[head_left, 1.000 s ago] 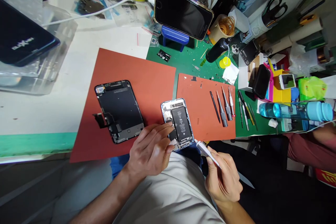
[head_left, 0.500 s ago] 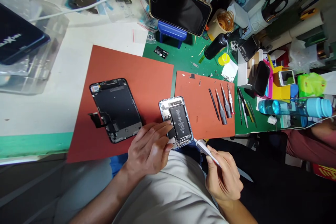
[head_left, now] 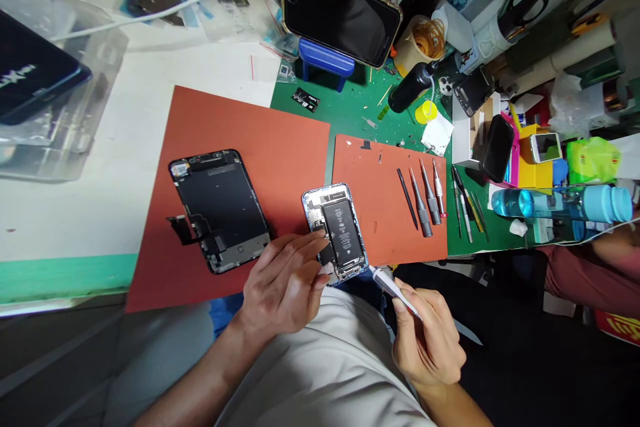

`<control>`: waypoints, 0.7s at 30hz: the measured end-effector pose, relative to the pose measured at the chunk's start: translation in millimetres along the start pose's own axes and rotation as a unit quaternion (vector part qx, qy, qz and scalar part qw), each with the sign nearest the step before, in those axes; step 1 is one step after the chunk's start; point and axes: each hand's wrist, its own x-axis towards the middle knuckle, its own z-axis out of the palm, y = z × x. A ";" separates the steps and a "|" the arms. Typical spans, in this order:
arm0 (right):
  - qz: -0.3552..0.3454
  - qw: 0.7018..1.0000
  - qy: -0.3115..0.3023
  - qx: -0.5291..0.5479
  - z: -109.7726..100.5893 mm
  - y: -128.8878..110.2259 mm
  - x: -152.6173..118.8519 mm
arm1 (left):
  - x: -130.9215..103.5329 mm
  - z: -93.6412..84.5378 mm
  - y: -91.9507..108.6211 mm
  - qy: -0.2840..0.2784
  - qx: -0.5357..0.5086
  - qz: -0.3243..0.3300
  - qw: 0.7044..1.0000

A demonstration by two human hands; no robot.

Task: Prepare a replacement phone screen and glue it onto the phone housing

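An opened smartphone body (head_left: pixel 344 233), its battery and inner parts exposed, lies at the front edge of the red-brown mats. My left hand (head_left: pixel 285 280) is closed on its lower left side, fingers over the edge and thumb near the bottom. My right hand (head_left: pixel 430 333) grips a slim white and grey glue tube (head_left: pixel 393 288). The tube's nozzle meets the phone body's lower right corner. Left of my hands, a detached phone screen (head_left: pixel 220 210) rests inner side up on the mat, with its flex cable out to the left.
Several screwdrivers (head_left: pixel 421 203) lie on the right mat (head_left: pixel 360 160), with tweezers (head_left: pixel 465 203) beyond. A propped phone (head_left: pixel 340 7) stands on a blue holder (head_left: pixel 326 59). At right are a black bottle (head_left: pixel 410 88) and a blue water bottle (head_left: pixel 555 203). Another person's sleeve (head_left: pixel 570 280) shows at far right.
The view has shifted very slightly. My right hand and the tube have barely moved; the nozzle stays at the phone body's corner. My left hand keeps its hold.
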 end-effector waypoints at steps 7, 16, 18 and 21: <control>0.001 1.000 -0.004 0.023 -0.6 0.1 1.6 | 1.1 0.0 -0.2 0.001 0.005 0.000 1.000; 0.008 0.999 -0.005 0.035 -1.0 -0.4 3.4 | -1.3 0.8 -0.7 0.000 0.006 -0.001 1.000; 0.013 0.999 -0.003 0.039 -1.0 -0.5 3.6 | -0.7 0.3 -1.0 0.002 0.006 -0.001 1.000; 0.033 0.998 0.006 0.052 -2.4 -1.5 4.1 | 0.3 -0.2 -0.7 0.001 0.005 0.001 1.000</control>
